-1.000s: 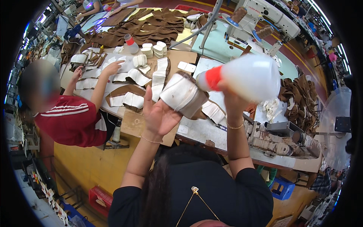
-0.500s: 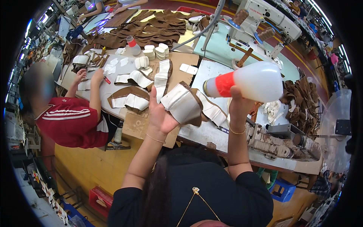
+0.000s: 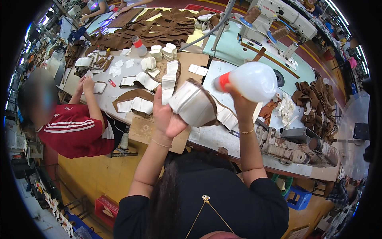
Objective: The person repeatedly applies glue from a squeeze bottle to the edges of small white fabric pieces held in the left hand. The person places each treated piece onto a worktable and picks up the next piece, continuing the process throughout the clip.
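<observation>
My left hand (image 3: 171, 120) holds a curved brown leather piece with a white lining (image 3: 193, 104); its thumb stands up, and its other fingers are partly hidden under the piece. My right hand (image 3: 242, 104) is wrapped round a translucent white squeeze bottle (image 3: 256, 82) with a red band. The bottle is tilted, its neck toward the piece and just to the right of it. On the table below lie more white-lined brown pieces, one upright strip (image 3: 170, 77) and another piece (image 3: 225, 118) partly hidden by my hands.
At left, a co-worker in a red shirt (image 3: 75, 129) handles a small white piece. A second red-banded bottle (image 3: 139, 47) stands beside stacked white pads (image 3: 169, 51). A sewing machine (image 3: 278, 18) is at back right, a worn metal machine (image 3: 288, 149) at front right, near brown scraps (image 3: 314, 99).
The bottle in my right hand has moved left and its base has swung toward me. My left hand has turned the lined piece slightly. The co-worker's hands have come together round a small white piece.
</observation>
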Available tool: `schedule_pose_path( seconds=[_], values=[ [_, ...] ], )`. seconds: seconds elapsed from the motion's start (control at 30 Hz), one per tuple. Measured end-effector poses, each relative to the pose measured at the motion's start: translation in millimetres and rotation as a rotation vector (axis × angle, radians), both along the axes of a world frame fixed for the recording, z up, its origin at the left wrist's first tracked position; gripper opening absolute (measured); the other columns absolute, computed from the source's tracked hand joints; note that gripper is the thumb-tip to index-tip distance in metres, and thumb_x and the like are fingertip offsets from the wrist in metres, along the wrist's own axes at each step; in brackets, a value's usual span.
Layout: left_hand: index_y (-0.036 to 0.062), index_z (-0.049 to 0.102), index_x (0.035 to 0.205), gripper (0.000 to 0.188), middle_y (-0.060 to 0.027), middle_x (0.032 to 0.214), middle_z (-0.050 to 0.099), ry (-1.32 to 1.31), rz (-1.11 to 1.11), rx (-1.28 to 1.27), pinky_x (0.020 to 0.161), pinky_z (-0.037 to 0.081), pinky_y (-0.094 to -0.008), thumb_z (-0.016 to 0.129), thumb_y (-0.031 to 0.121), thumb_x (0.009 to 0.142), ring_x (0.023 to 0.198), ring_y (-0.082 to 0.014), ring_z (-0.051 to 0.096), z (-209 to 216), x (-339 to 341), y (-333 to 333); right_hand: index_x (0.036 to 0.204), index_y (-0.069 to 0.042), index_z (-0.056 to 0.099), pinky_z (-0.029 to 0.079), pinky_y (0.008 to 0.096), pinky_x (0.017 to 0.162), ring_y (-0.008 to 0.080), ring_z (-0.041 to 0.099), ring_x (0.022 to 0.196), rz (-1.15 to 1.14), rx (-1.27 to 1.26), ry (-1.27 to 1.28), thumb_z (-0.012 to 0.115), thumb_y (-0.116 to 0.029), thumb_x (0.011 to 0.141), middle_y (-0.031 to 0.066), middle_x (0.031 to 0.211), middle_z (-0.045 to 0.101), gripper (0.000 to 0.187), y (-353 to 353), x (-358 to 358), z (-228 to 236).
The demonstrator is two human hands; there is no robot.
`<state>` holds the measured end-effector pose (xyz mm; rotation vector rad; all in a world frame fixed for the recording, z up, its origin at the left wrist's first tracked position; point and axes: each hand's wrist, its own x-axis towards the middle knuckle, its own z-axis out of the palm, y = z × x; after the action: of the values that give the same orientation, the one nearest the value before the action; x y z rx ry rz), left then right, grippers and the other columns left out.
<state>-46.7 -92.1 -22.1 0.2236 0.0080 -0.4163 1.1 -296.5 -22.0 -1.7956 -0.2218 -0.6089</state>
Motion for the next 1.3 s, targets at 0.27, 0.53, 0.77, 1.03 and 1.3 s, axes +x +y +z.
schedule_pose_path(
  seconds=[0.27, 0.53, 0.77, 1.03, 1.3],
  values=[
    [0.0011, 0.034, 0.122, 0.071, -0.0139, 0.121, 0.043, 0.062, -0.069, -0.076, 0.091, 0.034, -0.0359, 0.033, 0.062, 0.087, 0.106, -0.0246, 0.045, -4, -3, -8, 0.094, -0.002, 0.063, 0.049, 0.0281, 0.071, 0.0139, 0.06, 0.077, 0.074, 0.292, -0.055, 0.079, -0.022, 0.07, 0.0055, 0.087, 0.064, 0.035, 17, -7, 0],
    [0.008, 0.044, 0.052, 0.073, -0.0063, 0.054, 0.042, -0.022, -0.039, -0.004, 0.064, 0.032, -0.0291, 0.025, 0.071, 0.084, 0.058, -0.0195, 0.035, -8, -4, -6, 0.097, -0.008, 0.066, 0.049, 0.0342, 0.079, 0.0182, 0.061, 0.087, 0.277, 0.15, -0.103, 0.076, -0.016, 0.073, 0.0045, 0.095, 0.065, 0.028, 26, -9, -2],
    [0.0055, 0.052, 0.056, 0.081, -0.0054, 0.055, 0.038, -0.061, 0.028, 0.013, 0.078, 0.033, -0.0316, 0.018, 0.074, 0.082, 0.057, -0.0181, 0.033, 4, -2, -2, 0.096, -0.008, 0.066, 0.048, 0.0324, 0.076, 0.0163, 0.06, 0.085, 0.281, 0.091, -0.106, 0.078, -0.023, 0.071, 0.0037, 0.092, 0.065, 0.032, 25, -18, -2],
    [-0.0035, 0.05, 0.12, 0.09, -0.0169, 0.112, 0.056, -0.082, -0.009, -0.04, 0.103, 0.028, -0.0425, 0.017, 0.072, 0.083, 0.094, -0.0227, 0.053, 19, -6, -4, 0.11, -0.008, 0.059, 0.047, 0.0332, 0.084, 0.0153, 0.058, 0.093, 0.331, 0.07, -0.112, 0.08, -0.024, 0.067, 0.0038, 0.104, 0.062, 0.05, 20, -25, 8],
    [-0.0009, 0.023, 0.138, 0.09, -0.017, 0.137, 0.036, -0.091, 0.025, -0.012, 0.107, 0.024, -0.042, 0.028, 0.07, 0.083, 0.128, -0.0299, 0.033, 24, -9, 8, 0.1, -0.003, 0.062, 0.049, 0.0329, 0.08, 0.02, 0.059, 0.09, 0.064, 0.399, -0.286, 0.08, -0.023, 0.068, 0.0089, 0.099, 0.063, 0.042, 10, -15, 38]
  ],
)
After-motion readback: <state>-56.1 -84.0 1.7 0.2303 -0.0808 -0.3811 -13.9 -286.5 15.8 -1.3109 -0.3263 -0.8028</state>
